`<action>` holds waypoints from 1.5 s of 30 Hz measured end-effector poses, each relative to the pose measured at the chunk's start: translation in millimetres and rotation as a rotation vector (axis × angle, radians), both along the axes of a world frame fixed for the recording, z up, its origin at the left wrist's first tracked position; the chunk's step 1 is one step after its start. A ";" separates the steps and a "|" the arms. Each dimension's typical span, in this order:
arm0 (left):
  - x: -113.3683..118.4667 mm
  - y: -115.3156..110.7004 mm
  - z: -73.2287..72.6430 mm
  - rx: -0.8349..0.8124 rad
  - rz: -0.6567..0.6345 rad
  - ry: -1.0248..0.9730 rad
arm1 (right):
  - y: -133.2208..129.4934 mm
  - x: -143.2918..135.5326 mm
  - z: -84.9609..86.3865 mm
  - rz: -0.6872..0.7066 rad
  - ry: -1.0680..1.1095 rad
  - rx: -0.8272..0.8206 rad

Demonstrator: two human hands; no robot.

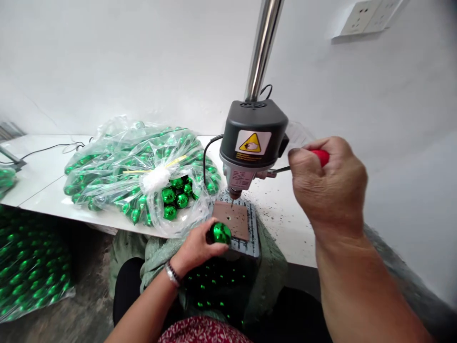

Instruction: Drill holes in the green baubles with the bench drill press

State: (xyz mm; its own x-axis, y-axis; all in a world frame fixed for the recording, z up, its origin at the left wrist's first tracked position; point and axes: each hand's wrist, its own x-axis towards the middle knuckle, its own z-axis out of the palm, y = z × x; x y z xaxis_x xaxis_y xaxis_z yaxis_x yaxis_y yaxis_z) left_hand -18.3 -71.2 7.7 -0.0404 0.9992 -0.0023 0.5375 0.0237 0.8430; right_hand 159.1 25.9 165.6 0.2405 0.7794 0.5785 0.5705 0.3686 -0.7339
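A shiny green ball (222, 233) is held between the thumb and fingers of my left hand (200, 245), at the front left edge of the drill press base (253, 245). My right hand (326, 183) is wrapped round the red knob (322, 157) of the press lever, right of the dark drill head (254, 128). The thin bit (233, 202) points down over a brown board (239, 221) with a small hole in it. The ball is beside the bit, not under it.
A clear bag (117, 152) of green balls lies open on the white table (39, 186). Another bag (32, 267) is at lower left. Below the base, a green sack (273, 257) surrounds more balls. Dark shavings litter the table; a steel column (262, 52) rises behind.
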 end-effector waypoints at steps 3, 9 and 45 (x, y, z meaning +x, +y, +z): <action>-23.7 -30.7 5.1 -0.127 -0.111 0.096 | 1.1 -2.3 -5.2 -0.033 0.038 0.032; -57.9 -13.2 12.9 -0.035 0.153 0.369 | 4.7 -1.1 -7.2 -0.107 0.035 0.012; -3.1 44.5 -8.3 0.008 0.180 -0.140 | -2.2 0.6 -11.4 0.016 0.046 0.089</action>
State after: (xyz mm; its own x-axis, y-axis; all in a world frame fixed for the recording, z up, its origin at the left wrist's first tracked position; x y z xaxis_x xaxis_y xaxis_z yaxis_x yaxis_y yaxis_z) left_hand -21.4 -26.7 -0.6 -0.2175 0.9760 -0.0122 0.4026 0.1011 0.9098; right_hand 159.7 23.7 154.2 0.2566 0.7290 0.6346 0.5309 0.4424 -0.7228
